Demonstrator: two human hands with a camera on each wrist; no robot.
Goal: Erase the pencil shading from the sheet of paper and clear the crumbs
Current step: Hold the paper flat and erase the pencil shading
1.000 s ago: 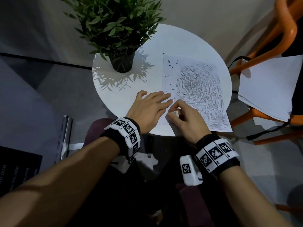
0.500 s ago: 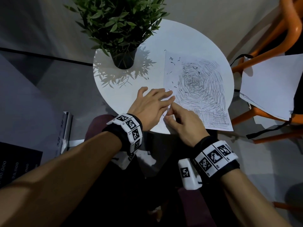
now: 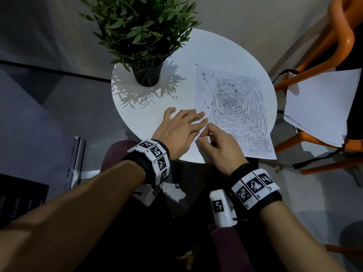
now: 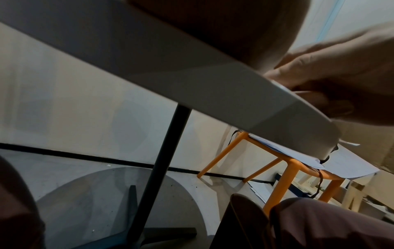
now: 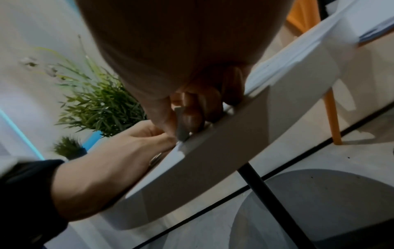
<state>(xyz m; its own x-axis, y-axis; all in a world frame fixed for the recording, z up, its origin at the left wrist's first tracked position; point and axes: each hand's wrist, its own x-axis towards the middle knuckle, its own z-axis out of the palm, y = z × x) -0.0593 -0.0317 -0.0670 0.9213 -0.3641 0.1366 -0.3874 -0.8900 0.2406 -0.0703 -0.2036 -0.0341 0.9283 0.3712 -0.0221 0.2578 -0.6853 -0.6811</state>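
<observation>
A sheet of paper (image 3: 241,114) dense with pencil shading lies on the right half of the round white table (image 3: 216,52). Dark eraser crumbs (image 3: 204,75) dot its upper left part. My left hand (image 3: 184,124) lies flat, fingers straight, pressing the sheet's left edge. Beside it, my right hand (image 3: 220,148) is curled and pinches a small eraser (image 3: 205,139) against the sheet's near left corner. In the right wrist view the eraser (image 5: 181,124) is a grey slab between thumb and fingers, touching the table rim, with my left hand (image 5: 132,143) next to it.
A potted plant (image 3: 148,73) stands at the table's back left, with a few crumbs (image 3: 176,97) near its shadow. An orange chair (image 3: 341,36) on the right carries loose white sheets (image 3: 318,103). The near table rim (image 4: 192,80) runs under both wrists.
My right hand with the eraser has shifted a little toward the left fingertips at the sheet's near left corner. The left hand stays flat in place.
</observation>
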